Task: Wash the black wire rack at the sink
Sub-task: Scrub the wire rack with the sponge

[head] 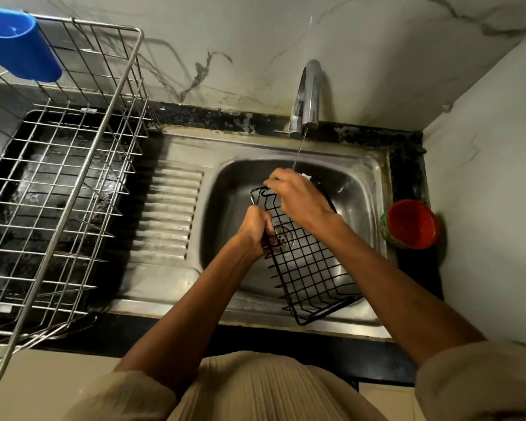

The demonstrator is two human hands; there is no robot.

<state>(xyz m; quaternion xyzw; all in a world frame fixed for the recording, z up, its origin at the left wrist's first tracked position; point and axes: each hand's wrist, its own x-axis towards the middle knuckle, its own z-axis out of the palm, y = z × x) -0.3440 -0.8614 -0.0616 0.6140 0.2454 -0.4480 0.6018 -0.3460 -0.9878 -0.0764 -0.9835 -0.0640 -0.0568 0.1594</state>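
The black wire rack (pixel 308 270) lies tilted across the steel sink (pixel 365 189), its near end resting on the front rim. My left hand (pixel 255 232) grips the rack's left edge, fingers curled round the wire. My right hand (pixel 298 196) lies over the rack's far end, fingers bent down on the wires; something white peeks out beyond the fingers, and I cannot tell what it is. A thin stream of water runs from the chrome tap (pixel 307 98) onto the right hand's fingers.
A large steel dish-drying rack (pixel 64 177) stands left of the sink on the black counter, with a blue plastic cup holder (pixel 19 44) hung on its back edge. A red-topped container (pixel 410 224) sits at the sink's right. Marble walls close the back and right.
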